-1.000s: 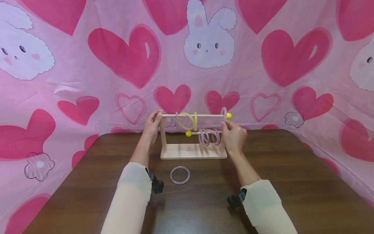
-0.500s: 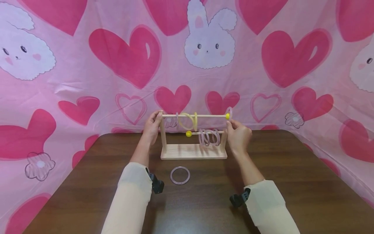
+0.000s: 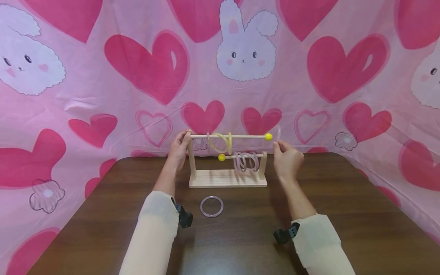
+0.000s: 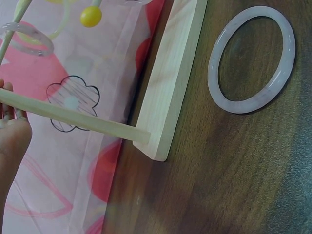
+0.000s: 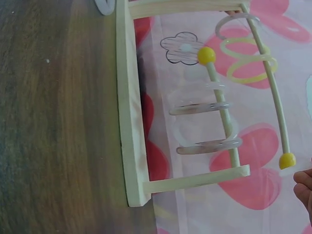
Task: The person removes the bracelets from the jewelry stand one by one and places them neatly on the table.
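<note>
My left hand (image 3: 178,149) holds the top of the tall left post of a wooden bangle stand (image 3: 223,184); in the left wrist view its fingers (image 4: 7,111) show behind the post. Just right of the upper rod's yellow ball end (image 3: 268,136), my right hand (image 3: 288,162) pinches a translucent pale bangle (image 3: 279,132) between thumb and finger, off the rod. On that rod hang two yellow bangles (image 3: 230,143) and a lilac one (image 3: 207,142). Several lilac bangles (image 5: 204,108) hang on the lower rod, which has its own yellow ball (image 5: 206,55).
Another lilac bangle (image 4: 213,73) lies flat on the dark wooden table (image 3: 240,236), in front of the stand. A pink cloth (image 3: 203,88) with hearts and rabbits hangs behind the table. Each wrist carries a small black camera (image 3: 282,235).
My right hand has moved right, drawing the pale bangle along the upper rod's end, past the yellow ball and off it. The left hand and the stand stay put.
</note>
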`<state>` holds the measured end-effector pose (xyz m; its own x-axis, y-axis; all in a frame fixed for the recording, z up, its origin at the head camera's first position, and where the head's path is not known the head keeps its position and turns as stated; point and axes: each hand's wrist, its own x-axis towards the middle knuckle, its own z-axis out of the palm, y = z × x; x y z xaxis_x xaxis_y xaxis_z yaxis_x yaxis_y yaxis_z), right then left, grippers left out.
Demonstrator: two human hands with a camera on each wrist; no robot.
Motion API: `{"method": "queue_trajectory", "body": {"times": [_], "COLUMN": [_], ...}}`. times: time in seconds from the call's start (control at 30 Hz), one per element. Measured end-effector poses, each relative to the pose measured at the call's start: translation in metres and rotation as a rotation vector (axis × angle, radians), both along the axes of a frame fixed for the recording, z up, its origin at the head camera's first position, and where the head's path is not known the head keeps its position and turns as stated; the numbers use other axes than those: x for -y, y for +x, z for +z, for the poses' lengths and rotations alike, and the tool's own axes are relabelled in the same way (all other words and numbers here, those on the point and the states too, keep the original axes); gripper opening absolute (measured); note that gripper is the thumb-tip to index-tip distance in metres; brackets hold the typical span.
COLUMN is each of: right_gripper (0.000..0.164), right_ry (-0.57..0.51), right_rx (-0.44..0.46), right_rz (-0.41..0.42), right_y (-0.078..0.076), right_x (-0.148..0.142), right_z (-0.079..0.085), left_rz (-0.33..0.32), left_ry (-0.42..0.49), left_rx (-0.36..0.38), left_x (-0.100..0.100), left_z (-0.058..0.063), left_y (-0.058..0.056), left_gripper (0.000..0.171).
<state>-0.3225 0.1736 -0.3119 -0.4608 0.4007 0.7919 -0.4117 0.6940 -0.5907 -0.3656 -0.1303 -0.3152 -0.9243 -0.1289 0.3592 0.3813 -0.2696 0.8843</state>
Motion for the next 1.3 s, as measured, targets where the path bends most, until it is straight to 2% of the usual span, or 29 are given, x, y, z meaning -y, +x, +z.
{"method": "queue_trajectory", "body": {"times": [0.43, 0.63, 0.8, 0.87, 1.03, 1.1, 1.17, 1.3], "right_gripper": [0.016, 0.018, 0.020, 0.021, 0.023, 0.014, 0.006, 0.021], "right_ry": [-0.123, -0.282, -0.370, -0.446, -0.714, -0.799, -0.856, -0.909], "right_rx": [-0.052, -0.004, 0.077, 0.119, 0.139, 0.132, 0.143, 0.180], "right_rz": [0.053, 0.150, 0.208, 0.261, 0.495, 0.576, 0.636, 0.728], "right_y": [0.010, 0.010, 0.010, 0.009, 0.003, 0.002, 0.001, 0.003], "right_x": [-0.002, -0.003, -0.003, -0.003, -0.002, -0.002, -0.002, -0.002], "right_z": [0.011, 0.010, 0.008, 0.008, 0.005, 0.004, 0.003, 0.001], "left_rz": [0.006, 0.006, 0.001, -0.001, 0.000, 0.000, -0.003, -0.007], "left_ry": [-0.005, -0.002, 0.007, 0.007, 0.001, -0.003, -0.002, 0.000], "left_rx": [0.022, 0.025, 0.014, 0.011, 0.013, 0.011, 0.008, 0.001], "left_x": [0.000, -0.001, 0.000, 0.000, 0.000, 0.000, 0.000, 0.001], "left_z": [0.001, 0.001, 0.001, 0.001, 0.001, 0.001, 0.001, 0.001], "left_y": [0.001, 0.001, 0.001, 0.001, 0.001, 0.001, 0.001, 0.001], "left_gripper": [0.017, 0.016, 0.019, 0.020, 0.020, 0.019, 0.019, 0.017]}}
